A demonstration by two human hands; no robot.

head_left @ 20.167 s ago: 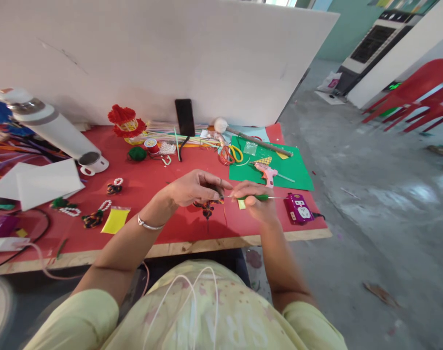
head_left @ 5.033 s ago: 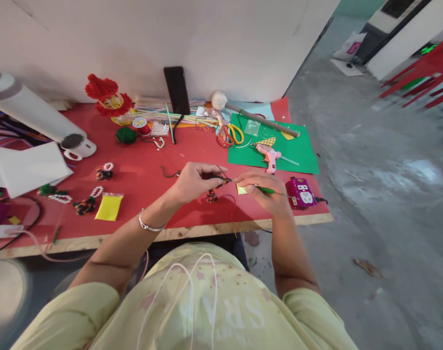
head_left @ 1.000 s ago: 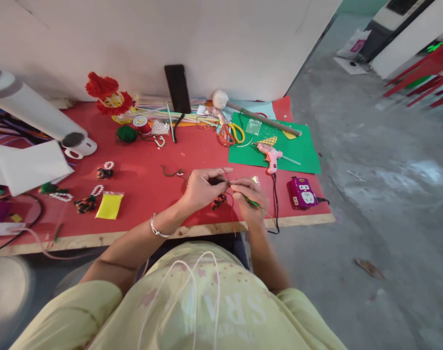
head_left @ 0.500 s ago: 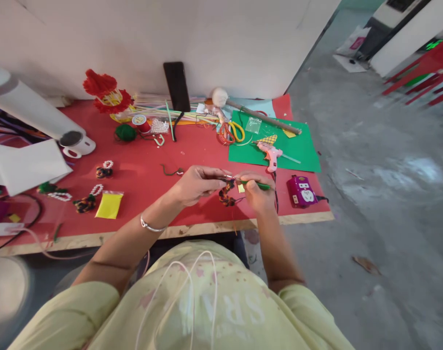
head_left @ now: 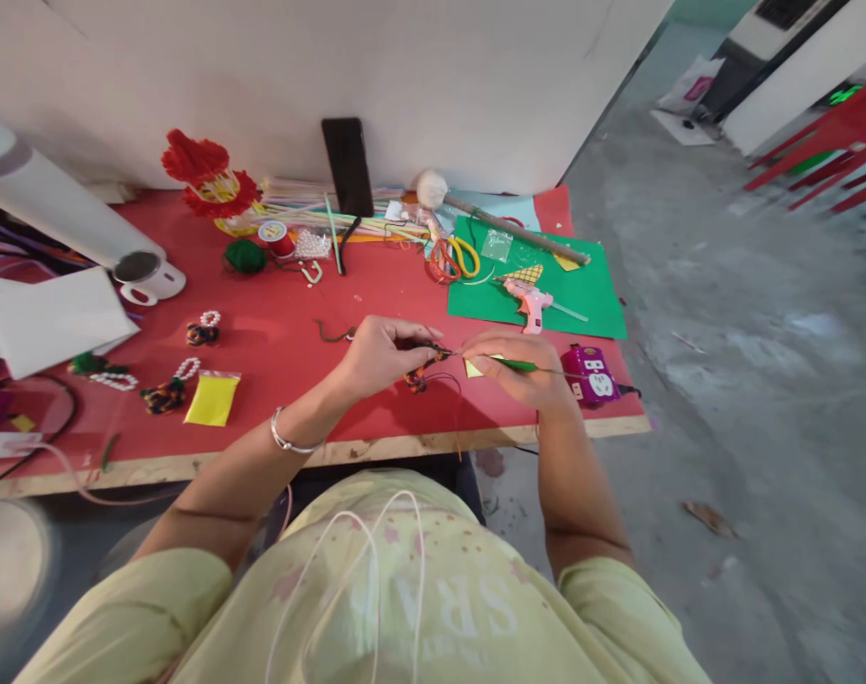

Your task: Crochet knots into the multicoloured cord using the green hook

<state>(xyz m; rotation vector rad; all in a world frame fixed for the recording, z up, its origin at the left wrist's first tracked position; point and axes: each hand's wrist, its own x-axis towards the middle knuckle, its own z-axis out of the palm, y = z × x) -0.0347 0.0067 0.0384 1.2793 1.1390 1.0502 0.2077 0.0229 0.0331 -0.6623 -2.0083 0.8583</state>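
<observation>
My left hand [head_left: 383, 358] is closed, pinching a small crocheted piece [head_left: 416, 376] of dark yarn flecked with orange. My right hand [head_left: 515, 370] is wrapped round the green handle of a crochet hook [head_left: 517, 365]. The hook's thin metal tip points left and meets the edge of the yarn piece; whether it is inside a stitch I cannot tell. A loose dark strand curves down from the piece between the two hands. Just behind the right fingers, a small pale yellow slip [head_left: 474, 368] lies on the red table covering [head_left: 283, 380].
A pink glue gun [head_left: 528, 302] and scissors [head_left: 464, 257] lie on a green sheet [head_left: 468, 302]. A purple power socket [head_left: 588, 373] stands at right. Finished-looking yarn pieces with beads [head_left: 165, 397], a yellow packet [head_left: 214, 398] and a mug [head_left: 148, 277] are at left. A phone [head_left: 348, 168] leans on the wall.
My right hand has moved right with the hook, away from my left hand. The yarn piece has shifted left and turned, and sits closer under my left fingers.
</observation>
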